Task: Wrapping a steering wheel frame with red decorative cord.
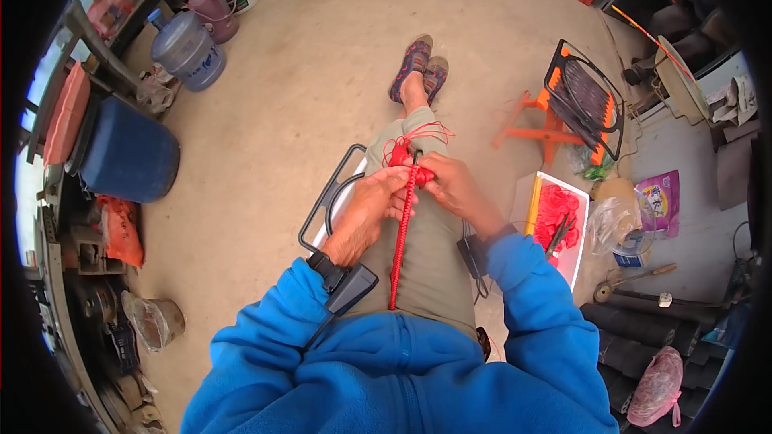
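Over legs [441, 261], both hands [368, 207], red cord [401, 241] gripped

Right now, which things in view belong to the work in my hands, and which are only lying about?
Work:
Red braid, in your left hand and right hand
Loose strands at its far end
Probably the white box, with red material and scissors

Apparently just about:
Water jug
Flask
Blue bin
Chair
Purple packet

A blue water jug [193, 56] stands beside a pink thermos [212, 10].
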The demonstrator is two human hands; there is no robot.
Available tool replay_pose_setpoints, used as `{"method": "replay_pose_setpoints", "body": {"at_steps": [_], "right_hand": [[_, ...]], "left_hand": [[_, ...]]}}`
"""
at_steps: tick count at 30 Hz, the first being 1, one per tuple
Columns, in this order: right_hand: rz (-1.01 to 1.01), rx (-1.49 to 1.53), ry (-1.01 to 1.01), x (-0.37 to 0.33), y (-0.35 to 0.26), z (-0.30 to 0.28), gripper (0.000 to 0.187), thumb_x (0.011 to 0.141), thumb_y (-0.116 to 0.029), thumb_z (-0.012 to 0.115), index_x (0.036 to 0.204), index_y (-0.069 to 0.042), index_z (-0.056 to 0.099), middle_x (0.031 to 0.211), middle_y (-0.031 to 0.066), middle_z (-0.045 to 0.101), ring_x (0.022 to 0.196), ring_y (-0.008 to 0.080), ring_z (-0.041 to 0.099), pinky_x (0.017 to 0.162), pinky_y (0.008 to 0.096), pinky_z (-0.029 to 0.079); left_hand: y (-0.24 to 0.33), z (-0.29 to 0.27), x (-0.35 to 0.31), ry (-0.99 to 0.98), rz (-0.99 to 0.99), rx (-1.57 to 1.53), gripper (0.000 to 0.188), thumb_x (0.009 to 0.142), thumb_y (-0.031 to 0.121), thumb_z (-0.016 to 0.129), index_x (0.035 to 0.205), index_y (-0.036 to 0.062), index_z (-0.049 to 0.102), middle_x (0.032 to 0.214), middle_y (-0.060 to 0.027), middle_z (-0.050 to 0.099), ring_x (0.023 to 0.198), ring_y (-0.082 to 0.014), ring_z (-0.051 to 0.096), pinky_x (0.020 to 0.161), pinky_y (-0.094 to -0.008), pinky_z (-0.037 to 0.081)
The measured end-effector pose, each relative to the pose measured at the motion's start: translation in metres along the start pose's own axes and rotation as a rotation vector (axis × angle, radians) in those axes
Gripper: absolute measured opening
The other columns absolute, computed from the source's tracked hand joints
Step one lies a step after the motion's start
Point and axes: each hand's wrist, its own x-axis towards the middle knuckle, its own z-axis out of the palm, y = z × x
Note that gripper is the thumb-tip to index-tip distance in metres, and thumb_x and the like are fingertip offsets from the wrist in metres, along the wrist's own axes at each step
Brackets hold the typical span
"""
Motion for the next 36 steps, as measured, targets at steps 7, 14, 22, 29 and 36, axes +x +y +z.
{"method": "replay_pose_setpoints", "body": {"at_steps": [7, 14, 22, 29, 36], "right_hand": [[0.713, 0.775, 0.521, -0.031, 0.022, -0.021, 0.023, 0.091, -0.025, 0.062, 0.097, -0.003, 0.063, 0.077, 0.0009, 0.060, 0.069, 0.0103, 0.060, 0.062, 0.0221, 0.048], [0.443, 1.431, 0.965, 0.002, 0.004, -0.082, 0.032, 0.095, -0.040, 0.051, 0.088, -0.009, 0.053, 0.068, -0.0009, 0.054, 0.059, 0.0103, 0.054, 0.054, 0.0231, 0.046], [0.583, 0.918, 0.610, -0.019, -0.047, -0.078, 0.019, 0.088, -0.023, 0.063, 0.095, -0.006, 0.062, 0.062, -0.0041, 0.050, 0.048, 0.0048, 0.047, 0.045, 0.0209, 0.038], [0.669, 0.801, 0.328, -0.005, -0.061, -0.010, 0.030, 0.079, -0.012, 0.075, 0.105, 0.000, 0.064, 0.092, 0.0023, 0.068, 0.082, 0.0076, 0.060, 0.073, 0.0244, 0.050], [0.644, 0.844, 0.331, -0.007, -0.053, 0.005, 0.020, 0.083, -0.011, 0.070, 0.098, 0.002, 0.066, 0.076, 0.0030, 0.068, 0.064, 0.0083, 0.063, 0.062, 0.0230, 0.051]], "left_hand": [[-0.003, 0.001, -0.004, -0.203, 0.146, -0.203, 0.022, 0.097, 0.018, 0.046, 0.109, 0.0010, 0.054, 0.086, -0.0102, 0.062, 0.073, -0.0178, 0.061, 0.064, -0.0301, 0.050], [-0.005, -0.016, 0.016, -0.478, -0.073, -0.534, 0.021, 0.097, 0.018, 0.044, 0.108, 0.0018, 0.051, 0.081, -0.0080, 0.055, 0.067, -0.0182, 0.050, 0.060, -0.0294, 0.040], [-0.010, -0.023, 0.020, -0.607, -0.009, -0.549, 0.025, 0.096, 0.021, 0.043, 0.111, 0.0026, 0.050, 0.077, -0.0076, 0.051, 0.062, -0.0189, 0.047, 0.049, -0.0287, 0.036], [-0.007, -0.012, 0.017, -0.453, -0.101, -0.577, 0.029, 0.096, 0.018, 0.046, 0.120, 0.0013, 0.046, 0.089, -0.0091, 0.056, 0.069, -0.0208, 0.055, 0.047, -0.0299, 0.040], [-0.008, -0.014, 0.019, -0.482, -0.125, -0.664, 0.024, 0.097, 0.016, 0.045, 0.117, 0.0019, 0.046, 0.094, -0.0108, 0.057, 0.062, -0.0221, 0.055, 0.044, -0.0299, 0.040]]}}
